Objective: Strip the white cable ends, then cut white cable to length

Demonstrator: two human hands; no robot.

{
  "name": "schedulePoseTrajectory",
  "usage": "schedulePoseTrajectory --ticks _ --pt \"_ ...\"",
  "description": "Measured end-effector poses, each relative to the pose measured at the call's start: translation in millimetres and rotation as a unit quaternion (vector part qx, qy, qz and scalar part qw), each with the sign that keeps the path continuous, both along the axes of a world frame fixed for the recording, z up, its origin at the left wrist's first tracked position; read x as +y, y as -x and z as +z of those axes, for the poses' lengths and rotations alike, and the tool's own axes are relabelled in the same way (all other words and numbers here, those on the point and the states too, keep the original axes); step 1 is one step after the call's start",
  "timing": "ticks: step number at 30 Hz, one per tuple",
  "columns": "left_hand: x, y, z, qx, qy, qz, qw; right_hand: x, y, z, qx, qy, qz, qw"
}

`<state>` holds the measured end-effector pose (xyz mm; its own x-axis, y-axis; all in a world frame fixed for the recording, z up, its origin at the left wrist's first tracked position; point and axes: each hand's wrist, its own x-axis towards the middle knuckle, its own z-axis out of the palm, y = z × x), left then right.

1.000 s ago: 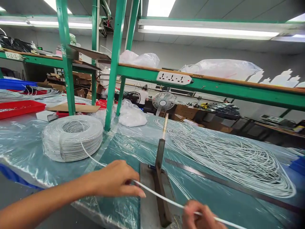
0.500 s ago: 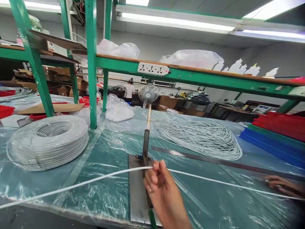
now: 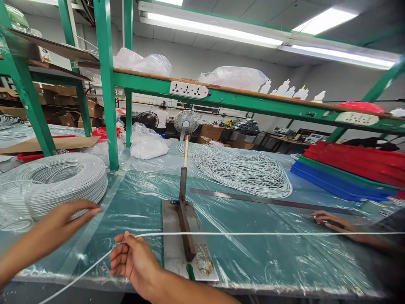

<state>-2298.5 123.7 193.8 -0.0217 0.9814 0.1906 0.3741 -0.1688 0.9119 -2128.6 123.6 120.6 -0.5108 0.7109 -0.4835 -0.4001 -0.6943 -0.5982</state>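
My right hand is closed, thumb and forefinger around a white cable. From there the cable runs nearly straight to the right edge and hangs down toward the lower left. My left hand, fingers stretched out and holding nothing, is above the table in front of a coil of grey-white cable. Under the taut cable, right of my right hand, stands a metal lever device with a spring, on a steel base plate. A green handle shows at its near end.
A co-worker's hand is at the right, near a long steel ruler. Behind the ruler lies a loose cable heap. Red and blue bins are stacked far right. A green shelf frame rises at the left. Plastic film covers the table.
My right hand has moved left along the cable, from in front of the lever device to its left. My left hand has come into view. The view has shifted to the right.
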Motion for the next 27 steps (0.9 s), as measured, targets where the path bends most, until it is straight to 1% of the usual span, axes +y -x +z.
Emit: schedulePoseTrajectory --ticks 1,2,3,4,5,6,7,9,10,11,12,13,14,15,17,18,19,20,21,22,23,24,25,27 --pt "10 -21 1.4 0.125 -0.005 -0.037 0.991 2 2 -1.8 -0.007 0.005 0.007 1.000" --pt "18 -44 1.7 0.259 -0.010 -0.081 0.963 5 3 -4.6 -0.013 0.003 0.012 1.000" --pt "25 -68 0.4 0.338 -0.012 -0.125 0.933 8 4 -8.4 -0.024 -0.008 0.013 1.000" --pt "31 -91 -2.6 0.392 -0.003 -0.159 0.906 11 6 -13.3 -0.045 -0.028 0.015 0.998" --pt "35 -112 -7.4 0.423 0.020 -0.198 0.884 14 7 -18.9 -0.078 -0.051 0.019 0.995" --pt "40 -130 -13.7 0.425 0.038 -0.230 0.875 17 9 -24.9 -0.115 -0.073 0.025 0.990" --pt "44 -144 -21.0 0.392 0.053 -0.269 0.878 20 10 -30.8 -0.151 -0.091 0.035 0.984" --pt "53 -161 -36.1 0.271 0.102 -0.340 0.895 26 10 -40.2 -0.208 -0.103 0.071 0.970" --pt "58 -165 -43.0 0.204 0.119 -0.358 0.903 27 7 -42.4 -0.220 -0.101 0.093 0.966" --pt "63 -168 -48.9 0.146 0.132 -0.362 0.911 27 3 -42.2 -0.221 -0.096 0.131 0.962" --pt "67 -169 -54.0 0.102 0.137 -0.353 0.920 25 -3 -39.1 -0.217 -0.097 0.184 0.954" --pt "70 -170 -58.5 0.070 0.135 -0.335 0.930 22 -13 -32.7 -0.210 -0.109 0.245 0.940" --pt "74 -171 -62.6 0.050 0.132 -0.316 0.938 19 -24 -23.0 -0.200 -0.134 0.313 0.919" --pt "76 -171 -66.6 0.036 0.133 -0.298 0.945 16 -38 -10.0 -0.189 -0.173 0.374 0.891" --pt "79 -173 -74.4 0.021 0.131 -0.283 0.950 16 -68 23.6 -0.186 -0.276 0.443 0.833" --pt "80 -173 -78.1 0.019 0.124 -0.282 0.951 21 -84 42.5 -0.190 -0.309 0.437 0.823" --pt "81 -174 -81.0 0.020 0.116 -0.283 0.952 31 -98 61.3 -0.207 -0.322 0.397 0.834" --pt "82 -174 -83.1 0.020 0.110 -0.283 0.952 47 -111 79.0 -0.247 -0.359 0.327 0.838" --pt "82 -174 -83.9 0.027 0.102 -0.283 0.953 67 -122 94.6 -0.284 -0.387 0.239 0.844" --pt "82 -174 -83.4 0.043 0.093 -0.279 0.955 91 -133 107.3 -0.323 -0.410 0.124 0.844" --pt "81 -174 -81.9 0.070 0.079 -0.271 0.957 118 -141 116.9 -0.359 -0.416 -0.011 0.835" --pt "81 -173 -79.6 0.106 0.060 -0.263 0.957 145 -149 123.4 -0.377 -0.412 -0.083 0.826" --pt "80 -173 -77.1 0.149 0.034 -0.258 0.954 171 -157 127.2 -0.390 -0.400 -0.121 0.821" --pt "78 -173 -72.8 0.245 -0.024 -0.256 0.935 215 -169 128.5 -0.406 -0.370 -0.157 0.821"
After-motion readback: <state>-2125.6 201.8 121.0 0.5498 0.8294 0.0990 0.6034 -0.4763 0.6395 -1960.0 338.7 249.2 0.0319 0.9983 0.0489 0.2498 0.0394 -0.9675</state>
